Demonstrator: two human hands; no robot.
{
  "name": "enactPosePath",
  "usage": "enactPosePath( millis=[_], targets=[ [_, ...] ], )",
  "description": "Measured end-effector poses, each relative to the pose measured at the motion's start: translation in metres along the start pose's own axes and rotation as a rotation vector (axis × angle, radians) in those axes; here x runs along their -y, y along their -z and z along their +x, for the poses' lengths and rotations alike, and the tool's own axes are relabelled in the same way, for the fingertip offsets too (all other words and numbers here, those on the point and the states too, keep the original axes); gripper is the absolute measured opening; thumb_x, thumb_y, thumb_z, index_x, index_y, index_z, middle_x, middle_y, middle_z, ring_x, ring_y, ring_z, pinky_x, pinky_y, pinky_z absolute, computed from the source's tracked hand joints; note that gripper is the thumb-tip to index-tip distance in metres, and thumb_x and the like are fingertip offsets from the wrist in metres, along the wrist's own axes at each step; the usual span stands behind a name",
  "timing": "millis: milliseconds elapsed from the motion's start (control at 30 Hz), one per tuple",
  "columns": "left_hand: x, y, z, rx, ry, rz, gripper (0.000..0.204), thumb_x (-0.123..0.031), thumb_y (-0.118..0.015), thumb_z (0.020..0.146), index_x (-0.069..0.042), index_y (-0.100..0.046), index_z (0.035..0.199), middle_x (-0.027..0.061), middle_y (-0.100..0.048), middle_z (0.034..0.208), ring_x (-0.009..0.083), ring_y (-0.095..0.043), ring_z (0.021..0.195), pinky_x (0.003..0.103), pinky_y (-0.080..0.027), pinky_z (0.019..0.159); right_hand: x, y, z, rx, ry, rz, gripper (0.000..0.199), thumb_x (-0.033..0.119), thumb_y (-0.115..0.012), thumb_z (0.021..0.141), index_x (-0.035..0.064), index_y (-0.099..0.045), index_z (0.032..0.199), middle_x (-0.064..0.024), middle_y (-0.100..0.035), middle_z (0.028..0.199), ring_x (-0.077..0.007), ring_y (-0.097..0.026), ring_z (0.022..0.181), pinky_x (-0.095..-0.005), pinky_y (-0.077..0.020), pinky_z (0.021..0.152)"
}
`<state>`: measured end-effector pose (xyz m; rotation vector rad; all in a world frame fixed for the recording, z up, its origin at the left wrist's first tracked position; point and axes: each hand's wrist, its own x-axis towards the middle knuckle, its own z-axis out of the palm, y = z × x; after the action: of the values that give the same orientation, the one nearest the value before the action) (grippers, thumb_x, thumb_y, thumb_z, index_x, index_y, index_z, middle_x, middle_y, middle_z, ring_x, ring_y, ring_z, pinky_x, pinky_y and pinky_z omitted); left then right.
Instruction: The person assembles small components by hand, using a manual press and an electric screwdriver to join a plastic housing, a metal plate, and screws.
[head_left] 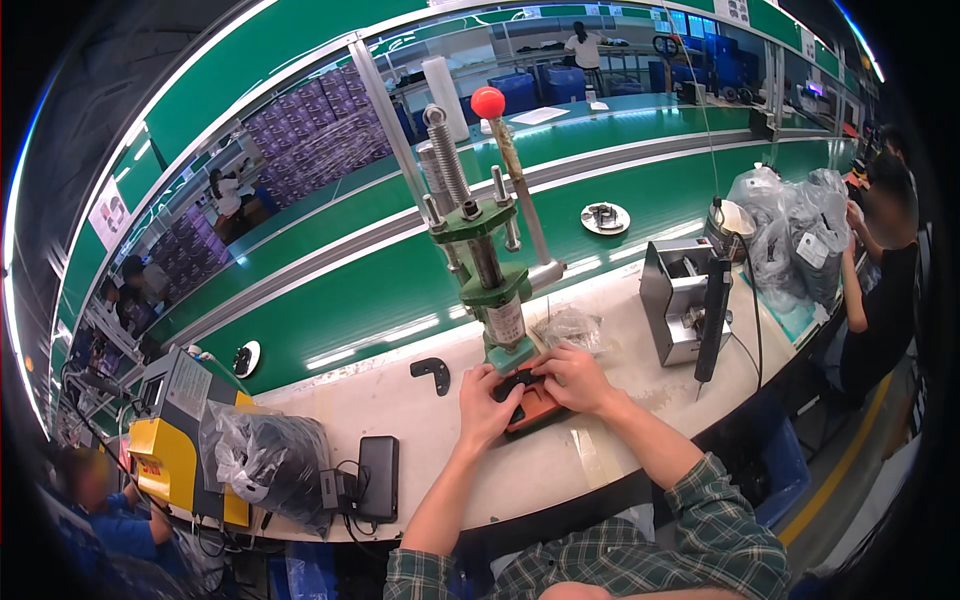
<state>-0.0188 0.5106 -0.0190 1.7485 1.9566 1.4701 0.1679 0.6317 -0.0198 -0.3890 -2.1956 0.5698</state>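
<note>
Factory assembly line, green conveyor belts curving across the background; a pale surface (560, 470) fills the lower centre. On it, at the foot of a green hand press (490, 285), lies an orange fixture (545, 412) holding a small black part (512, 385). The left hand (483, 400) and right hand (575, 378) both press loosely on this part, fingers bent, seemingly seating it. The red-knobbed lever (488, 102) stands raised, so pressing appears not yet done. A similar black bracket (431, 373) lies to the left.

The press (490, 270) stood on the worktop (560, 460), with the belt (380, 290) behind it. Both hands lay on the block (535, 410) in front of the press. A bracket (432, 373) lay to the left, a box (675, 300) to the right.
</note>
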Motion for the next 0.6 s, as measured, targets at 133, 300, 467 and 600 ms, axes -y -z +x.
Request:
enactPosePath(
  millis=[133, 300, 467, 600],
  targets=[
    [-0.0001, -0.0010, 0.0026, 0.013, 0.024, -0.020, 0.034, -0.019, -0.085, 0.079, -0.002, -0.078, 0.107, 0.0104, -0.065, 0.101, 0.0301, -0.060, 0.099, 0.040, -0.053, 0.087, 0.0000, 0.0010, 0.0001, 0.002, -0.001, -0.009, 0.017, 0.002, -0.070, 0.078, 0.0037, -0.079, 0.092, -0.0093, -0.075, 0.102, -0.0314, -0.068, 0.099, -0.0416, -0.0582, 0.089],
    [0.0028, -0.0014, 0.0046, -0.012, -0.014, -0.059, 0.033, -0.019, -0.085, 0.079, -0.004, -0.078, 0.107, 0.0107, -0.065, 0.100, 0.0303, -0.060, 0.099, 0.040, -0.053, 0.088, 0.0014, 0.0000, 0.0034, -0.003, -0.002, -0.015, 0.017, 0.002, -0.070, 0.077, 0.0036, -0.080, 0.091, -0.0092, -0.076, 0.101, -0.0316, -0.068, 0.098, -0.0421, -0.0585, 0.088],
    [0.0016, -0.0006, 0.0047, 0.000, -0.017, -0.024, 0.032, -0.019, -0.085, 0.079, -0.004, -0.078, 0.107, 0.0107, -0.065, 0.102, 0.0304, -0.060, 0.101, 0.040, -0.053, 0.089, 0.0022, -0.0001, 0.0021, 0.006, -0.016, -0.039, 0.019, 0.002, -0.070, 0.077, 0.0029, -0.080, 0.092, -0.0094, -0.076, 0.100, -0.0319, -0.068, 0.097, -0.0421, -0.0583, 0.087],
    [0.0018, -0.0008, 0.0040, -0.002, -0.024, -0.014, 0.032, -0.019, -0.085, 0.079, -0.004, -0.078, 0.106, 0.0106, -0.066, 0.104, 0.0304, -0.061, 0.101, 0.040, -0.053, 0.089, 0.0021, 0.0009, 0.0023, 0.014, -0.014, -0.036, 0.019, 0.002, -0.071, 0.076, 0.0021, -0.080, 0.093, -0.0094, -0.075, 0.101, -0.0322, -0.067, 0.097, -0.0421, -0.0582, 0.087]
  ],
)
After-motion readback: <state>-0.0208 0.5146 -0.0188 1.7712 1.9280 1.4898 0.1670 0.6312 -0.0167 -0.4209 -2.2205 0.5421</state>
